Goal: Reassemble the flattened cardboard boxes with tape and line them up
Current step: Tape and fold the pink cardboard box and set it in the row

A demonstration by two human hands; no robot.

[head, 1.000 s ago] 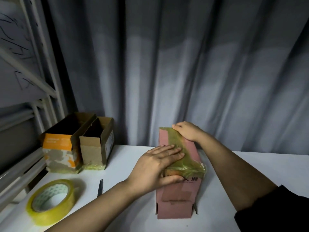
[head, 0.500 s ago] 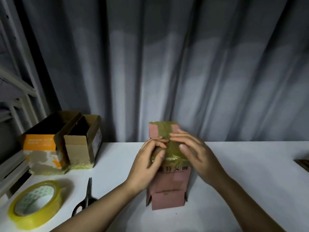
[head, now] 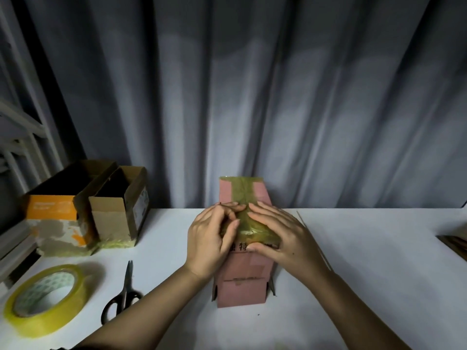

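Note:
A pink cardboard box (head: pixel 242 291) stands on the white table (head: pixel 366 286), with a strip of yellowish tape (head: pixel 242 190) running over its top and down the front. My left hand (head: pixel 209 238) lies against the box's left side, its fingers bent over the top edge and the fingertips on the tape. My right hand (head: pixel 280 233) lies flat over the tape on the top right, thumb on the front face. Two taped open boxes, an orange one (head: pixel 53 210) and a brown one (head: pixel 111 218), stand side by side at the back left.
A roll of yellow tape (head: pixel 50 322) lies at the front left, with black-handled scissors (head: pixel 125 294) beside it. Flat cardboard (head: pixel 454 242) shows at the right edge. A thin strip (head: pixel 313 238) lies right of the box. A grey curtain hangs behind; a white frame (head: pixel 20 137) stands left.
My right hand came from the box's far end to the near top. My left hand went from lying flat on the tape to bent fingers at the left edge.

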